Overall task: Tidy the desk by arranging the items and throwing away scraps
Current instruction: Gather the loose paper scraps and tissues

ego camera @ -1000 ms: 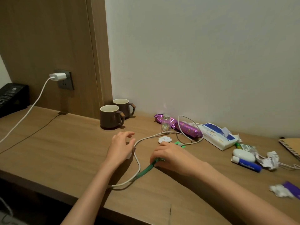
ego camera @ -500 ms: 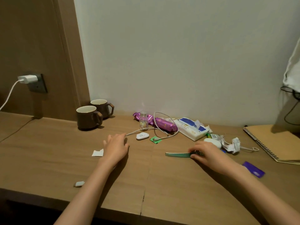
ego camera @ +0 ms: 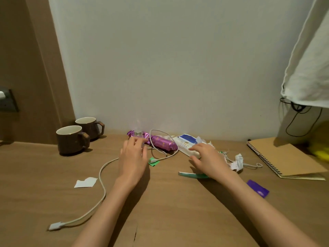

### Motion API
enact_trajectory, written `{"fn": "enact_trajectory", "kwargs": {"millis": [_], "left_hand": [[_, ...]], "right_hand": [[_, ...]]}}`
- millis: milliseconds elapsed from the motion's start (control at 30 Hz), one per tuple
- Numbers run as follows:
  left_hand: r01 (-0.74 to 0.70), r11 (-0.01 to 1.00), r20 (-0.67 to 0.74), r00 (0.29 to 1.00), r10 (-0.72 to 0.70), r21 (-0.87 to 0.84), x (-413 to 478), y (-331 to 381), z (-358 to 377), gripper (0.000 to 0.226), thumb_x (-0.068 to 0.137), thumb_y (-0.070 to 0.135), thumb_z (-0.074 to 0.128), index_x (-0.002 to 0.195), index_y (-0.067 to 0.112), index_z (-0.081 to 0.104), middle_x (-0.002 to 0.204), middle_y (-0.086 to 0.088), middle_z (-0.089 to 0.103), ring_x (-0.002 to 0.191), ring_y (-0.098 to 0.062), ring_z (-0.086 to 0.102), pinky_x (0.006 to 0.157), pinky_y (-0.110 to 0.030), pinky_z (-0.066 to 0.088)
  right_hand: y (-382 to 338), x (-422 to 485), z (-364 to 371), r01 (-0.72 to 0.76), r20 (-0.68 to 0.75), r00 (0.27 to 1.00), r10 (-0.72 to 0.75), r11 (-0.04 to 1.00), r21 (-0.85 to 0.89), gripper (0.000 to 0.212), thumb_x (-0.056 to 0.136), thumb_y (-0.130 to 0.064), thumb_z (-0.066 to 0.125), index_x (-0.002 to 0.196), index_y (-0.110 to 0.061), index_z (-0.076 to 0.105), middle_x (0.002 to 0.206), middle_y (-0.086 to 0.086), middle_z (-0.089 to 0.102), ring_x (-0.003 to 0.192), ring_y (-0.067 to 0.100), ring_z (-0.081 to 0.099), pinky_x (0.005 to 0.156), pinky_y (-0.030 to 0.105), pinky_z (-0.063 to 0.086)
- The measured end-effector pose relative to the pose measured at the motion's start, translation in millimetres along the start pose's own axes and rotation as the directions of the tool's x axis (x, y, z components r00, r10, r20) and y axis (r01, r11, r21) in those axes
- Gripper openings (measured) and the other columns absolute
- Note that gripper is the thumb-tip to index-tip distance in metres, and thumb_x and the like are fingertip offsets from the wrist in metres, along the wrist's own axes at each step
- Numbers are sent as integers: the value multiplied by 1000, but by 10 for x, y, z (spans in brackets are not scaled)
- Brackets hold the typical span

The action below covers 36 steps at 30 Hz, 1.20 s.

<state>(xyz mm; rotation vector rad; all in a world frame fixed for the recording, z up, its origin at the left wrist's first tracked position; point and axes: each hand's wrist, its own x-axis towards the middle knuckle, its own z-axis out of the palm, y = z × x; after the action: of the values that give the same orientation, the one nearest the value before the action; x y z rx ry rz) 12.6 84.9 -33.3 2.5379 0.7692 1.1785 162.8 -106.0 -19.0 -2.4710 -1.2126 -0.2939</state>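
The left hand (ego camera: 132, 158) fingers lie spread over the white cable (ego camera: 101, 177); the right hand (ego camera: 210, 160) fingers, loose, touch the wipes pack (ego camera: 185, 142).

brown mugs (ego camera: 71, 139), purple wrapper (ego camera: 162, 142), white cable (ego camera: 101, 177), green scrap (ego camera: 153, 161).

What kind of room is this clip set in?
Probably a hotel or guest room: a built-in wooden desk against the wall, two matching brown mugs, and a wall socket.

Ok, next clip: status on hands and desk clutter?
Left hand open, over white cable. Right hand open on wipes pack, holding nothing. Paper scrap and crumpled paper not yet binned.
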Motion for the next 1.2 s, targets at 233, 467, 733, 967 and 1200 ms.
{"fn": "enact_trajectory", "kwargs": {"millis": [233,467,733,967,1200], "left_hand": [[-265,964,155,953,260,10,143,421,528,28,92,26,48,118,19,57,120,0,54,112,-19,48,91,-29,38],[-291,952,334,910,245,95,363,476,881,55,97,37,40,146,18,26,154,-1,26,146,-20,10,118,-37,5],[-208,958,378,918,121,198,729,554,1170,40,99,29,28,134,15,40,139,-4,47,127,-23,43,108,-41,25],[-56,939,480,869,-122,339,958,504,1259,37,84,36,42,110,14,57,121,-11,59,115,-29,46,93,-39,30],[28,944,479,856,-193,330,1096,506,1266,25,87,36,47,77,18,62,82,-2,65,86,-22,56,85,-40,25]], "right_hand": [[58,402,251,-97,26,994,103,978,-182,22,87,-34,55,92,-14,62,96,4,62,95,24,55,70,34,47],[301,387,293,-127,-16,992,126,983,-135,21,88,-24,54,104,-18,67,101,3,67,92,18,61,69,32,55],[497,324,203,-157,-2,987,158,980,-119,21,83,-24,54,102,-21,63,105,-1,62,95,19,56,64,28,45],[554,332,184,-156,1,988,157,983,-99,31,81,-27,56,112,-24,61,115,-4,60,103,18,55,67,28,44],[564,322,181,-122,-11,993,122,990,-68,34,83,-28,57,117,-22,58,120,-3,58,107,16,52,74,27,44]]}}
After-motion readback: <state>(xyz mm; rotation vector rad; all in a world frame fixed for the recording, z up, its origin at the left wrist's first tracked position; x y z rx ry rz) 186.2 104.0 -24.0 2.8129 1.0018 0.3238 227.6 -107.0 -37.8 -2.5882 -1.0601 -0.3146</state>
